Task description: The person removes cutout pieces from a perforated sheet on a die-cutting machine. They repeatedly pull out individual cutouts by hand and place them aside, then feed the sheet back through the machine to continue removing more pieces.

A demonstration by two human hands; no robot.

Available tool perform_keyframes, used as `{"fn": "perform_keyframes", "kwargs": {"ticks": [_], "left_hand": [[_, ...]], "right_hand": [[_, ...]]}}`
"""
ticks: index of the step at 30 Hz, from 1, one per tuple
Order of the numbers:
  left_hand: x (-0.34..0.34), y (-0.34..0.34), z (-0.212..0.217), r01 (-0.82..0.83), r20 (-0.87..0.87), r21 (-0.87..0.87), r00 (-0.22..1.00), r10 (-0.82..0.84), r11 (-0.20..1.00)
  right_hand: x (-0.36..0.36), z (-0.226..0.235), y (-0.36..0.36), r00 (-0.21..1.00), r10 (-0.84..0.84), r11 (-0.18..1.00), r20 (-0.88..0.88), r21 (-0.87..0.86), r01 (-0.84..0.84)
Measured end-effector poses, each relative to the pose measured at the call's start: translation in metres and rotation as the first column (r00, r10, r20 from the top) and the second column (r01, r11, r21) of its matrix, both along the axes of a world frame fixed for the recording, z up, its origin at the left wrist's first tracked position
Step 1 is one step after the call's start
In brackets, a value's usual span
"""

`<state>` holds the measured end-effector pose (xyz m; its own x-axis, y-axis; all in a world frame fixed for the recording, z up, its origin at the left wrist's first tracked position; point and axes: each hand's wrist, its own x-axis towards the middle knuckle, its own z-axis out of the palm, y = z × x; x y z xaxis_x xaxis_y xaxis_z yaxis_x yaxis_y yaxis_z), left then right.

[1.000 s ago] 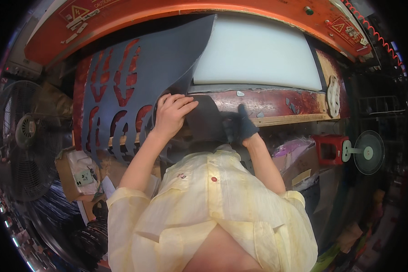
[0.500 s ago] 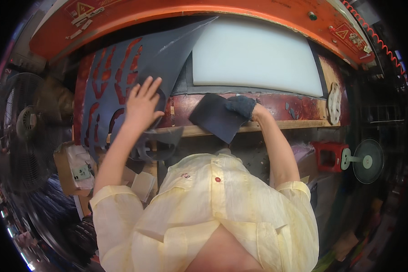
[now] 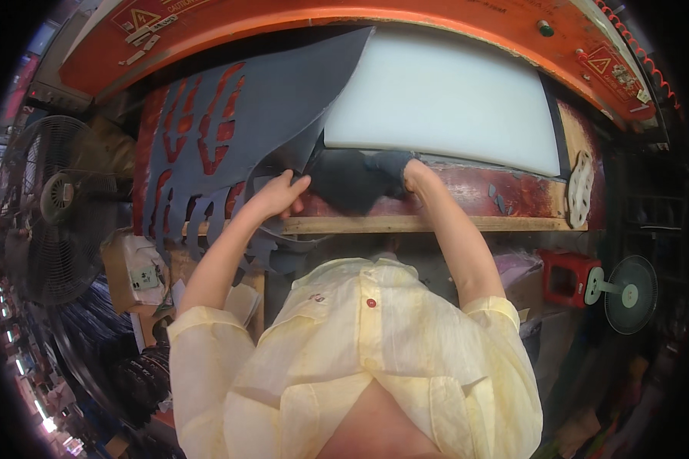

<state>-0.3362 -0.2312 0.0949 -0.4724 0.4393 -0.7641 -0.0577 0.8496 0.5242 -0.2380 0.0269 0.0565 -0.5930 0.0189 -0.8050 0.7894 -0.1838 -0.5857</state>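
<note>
A large dark grey leather-like sheet (image 3: 283, 84) with cut-out shapes covers the left of the bench, its right side lifted in a curve. My bare left hand (image 3: 282, 196) is closed at the sheet's near right edge, thumb against fingers, pinching it. My right hand (image 3: 394, 170), in a dark glove, grips a flat black piece (image 3: 344, 183) of similar material. That piece lies over the bench's front strip, just left of the glove and close to my left fingers; blur softens its outline. A thick white board (image 3: 444, 99) lies beyond my right hand.
An orange machine beam (image 3: 314, 29) spans the far side. Small dark scraps (image 3: 497, 197) and a whitish looped strip (image 3: 580, 190) lie on the red-brown bench (image 3: 459, 183) at right. Fans (image 3: 630, 294) stand on both sides, near a red stool (image 3: 566, 277) and an opened carton (image 3: 122, 268).
My left hand has come down and right from lying spread on the sheet to a closed pinch at its edge. My right hand has moved slightly left and away with the black piece.
</note>
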Motion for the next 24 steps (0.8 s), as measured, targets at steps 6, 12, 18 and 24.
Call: {"fn": "perform_keyframes", "kwargs": {"ticks": [6,12,18,24], "left_hand": [[0.024,0.002,-0.018,-0.366,0.036,0.31,0.927,0.373,0.878],[0.068,0.037,-0.031,-0.78,0.356,0.435,0.607,0.71,0.449],[0.063,0.045,-0.04,-0.769,0.294,0.421,0.618,0.73,0.481],[0.055,0.014,-0.055,-0.565,0.061,0.483,0.784,0.618,0.668]], "right_hand": [[0.011,-0.003,-0.018,0.912,-0.396,0.918,-0.111,-0.085,0.388],[0.055,0.017,-0.027,0.796,-0.606,0.621,-0.009,-0.63,0.466],[0.045,-0.003,-0.02,0.721,-0.688,0.701,-0.086,-0.336,0.629],[0.046,-0.015,0.012,0.721,-0.636,0.767,-0.275,-0.121,0.631]]}}
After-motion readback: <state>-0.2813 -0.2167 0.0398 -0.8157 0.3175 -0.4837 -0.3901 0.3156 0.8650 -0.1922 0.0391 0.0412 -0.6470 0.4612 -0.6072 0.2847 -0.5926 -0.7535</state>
